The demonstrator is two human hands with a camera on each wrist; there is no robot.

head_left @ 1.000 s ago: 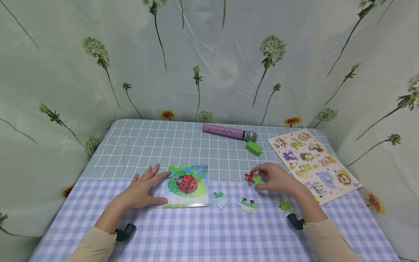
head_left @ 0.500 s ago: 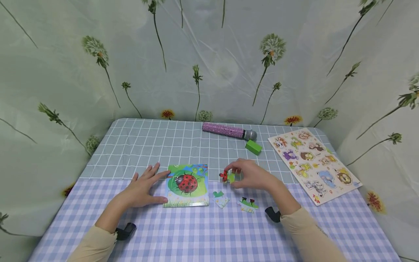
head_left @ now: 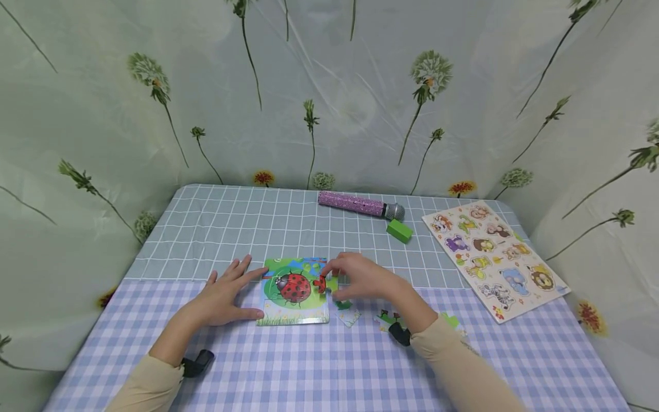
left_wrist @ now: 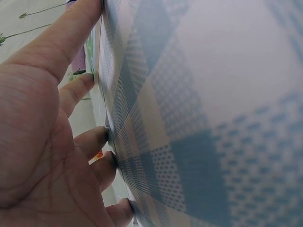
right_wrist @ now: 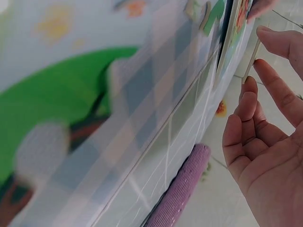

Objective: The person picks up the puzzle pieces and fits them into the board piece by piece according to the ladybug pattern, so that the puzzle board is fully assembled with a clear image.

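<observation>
A square ladybug puzzle board (head_left: 296,321) lies on the cloth in front of the person. The left hand (head_left: 222,296) rests at its left side with fingers spread, thumb and index fingertip right at the edge. Between thumb and fingers, the right hand (head_left: 364,278) pinches a red and green puzzle piece (head_left: 319,284) at the board's right edge, overlapping it in the head view. The right wrist view shows the held piece (right_wrist: 251,60) edge-on as a thin slab. Loose puzzle pieces (head_left: 350,317) lie just right of the board, one (head_left: 385,321) partly behind the right wrist.
A purple glittery microphone (head_left: 355,204) lies at the back, with a green block (head_left: 399,231) near its head. An animal puzzle board (head_left: 486,260) lies at the right. Another green piece (head_left: 450,320) shows beside the right sleeve. A flowered curtain (head_left: 355,114) closes off the back.
The right hand has carried the red and green piece leftward from the right of the loose pieces to the ladybug board's right edge. The left hand has stayed in place.
</observation>
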